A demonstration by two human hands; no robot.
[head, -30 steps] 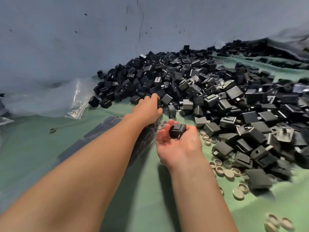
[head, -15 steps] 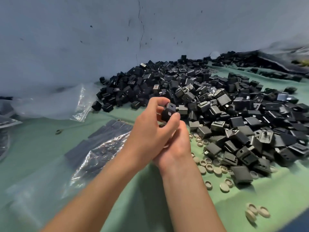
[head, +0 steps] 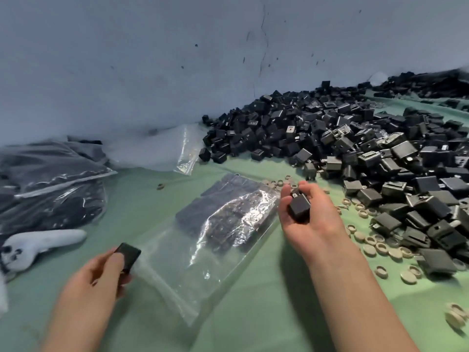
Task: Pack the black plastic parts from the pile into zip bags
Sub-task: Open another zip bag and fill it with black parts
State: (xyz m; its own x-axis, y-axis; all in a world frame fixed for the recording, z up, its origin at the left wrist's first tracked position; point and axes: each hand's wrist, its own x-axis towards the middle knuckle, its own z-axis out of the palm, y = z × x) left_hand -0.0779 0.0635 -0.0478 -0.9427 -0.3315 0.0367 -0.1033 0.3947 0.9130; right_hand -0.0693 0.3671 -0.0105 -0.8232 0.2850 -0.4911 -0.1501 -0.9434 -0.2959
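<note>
A big pile of black plastic parts (head: 355, 138) covers the right and far side of the green cloth. A clear zip bag (head: 213, 229), partly filled with black parts at its far end, lies flat in the middle. My left hand (head: 101, 273) pinches one black part (head: 128, 254) at the bag's near open corner. My right hand (head: 309, 219) is palm up to the right of the bag, its fingers curled round another black part (head: 299, 208).
Filled zip bags (head: 50, 181) lie stacked at the far left beside a pale glove (head: 38, 243). An empty clear bag (head: 177, 151) leans on the blue wall. Several beige round caps (head: 375, 247) are scattered along the pile's near edge.
My left hand has carried a black part from the pile back left to the bag's near corner. My right hand has lowered with its part. The view has swung left.
</note>
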